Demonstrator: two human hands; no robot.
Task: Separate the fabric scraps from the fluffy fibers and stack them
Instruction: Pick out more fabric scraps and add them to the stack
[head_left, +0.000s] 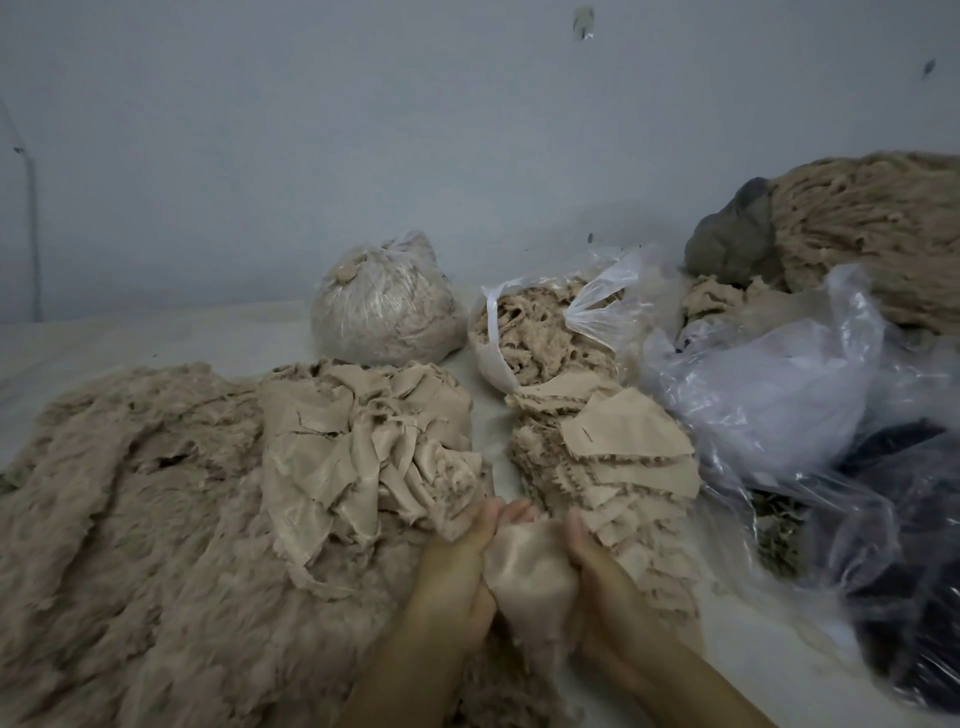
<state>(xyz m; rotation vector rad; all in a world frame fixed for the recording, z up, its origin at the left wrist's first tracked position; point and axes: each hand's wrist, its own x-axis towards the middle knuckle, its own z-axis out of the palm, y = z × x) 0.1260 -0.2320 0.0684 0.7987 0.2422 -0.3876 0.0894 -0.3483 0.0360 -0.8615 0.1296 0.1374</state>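
Fabric scrap in hand (530, 566): a beige piece, low in the centre, held between both hands, apparently so clinging fluff can be pulled off.
Left hand (457, 577): fingers curled round the scrap's left edge.
Right hand (597, 566): fingers curled round its right edge.
Stack of scraps (618, 457): just beyond the right hand, near enough to lay the cleaned piece on top.
Fluffy fibers (130, 493): a wide heap on the left, with unsorted scraps (363, 447) lying on it.
Open bag (540, 332): clear plastic, behind the stack, holding fiber clumps.
Tied bag (384, 306): beside it, full.
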